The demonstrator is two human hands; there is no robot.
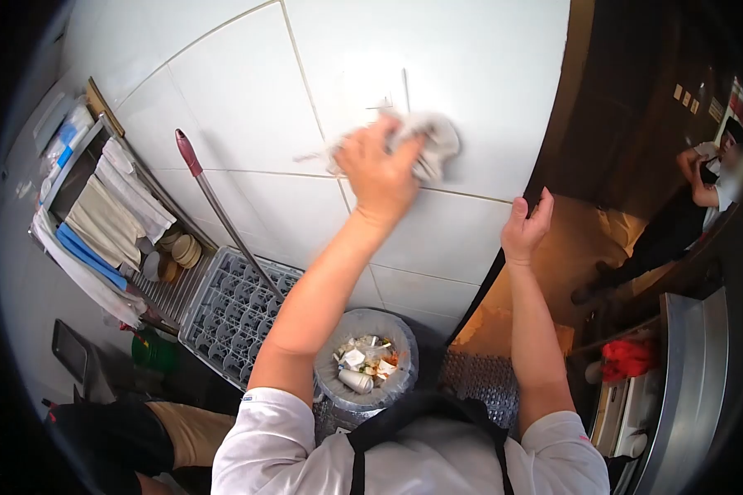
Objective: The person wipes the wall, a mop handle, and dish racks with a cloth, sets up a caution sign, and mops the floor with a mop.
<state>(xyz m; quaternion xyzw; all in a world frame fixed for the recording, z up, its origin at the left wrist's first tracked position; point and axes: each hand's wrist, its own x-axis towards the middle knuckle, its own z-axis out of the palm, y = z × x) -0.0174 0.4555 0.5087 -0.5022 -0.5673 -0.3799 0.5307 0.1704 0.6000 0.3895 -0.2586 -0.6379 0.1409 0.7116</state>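
My left hand (380, 169) is closed on a crumpled light grey cloth (439, 144) and presses it against the white tiled wall (231, 82). The hand and cloth are slightly blurred. Thin dark marks show on the tile just above the cloth. At the wall's right-hand edge, my right hand (526, 231) is raised with thumb and fingers apart. It rests against that edge and holds no loose object; some of its fingers are hidden.
Below stands a lined trash bin (413, 346) with food scraps and a cup. Beside it are a grey glass rack (223, 305) and a red-tipped pole (215, 194). Towels (107, 214) hang at left. One person (689, 198) stands in the right doorway; another (140, 437) is lower left.
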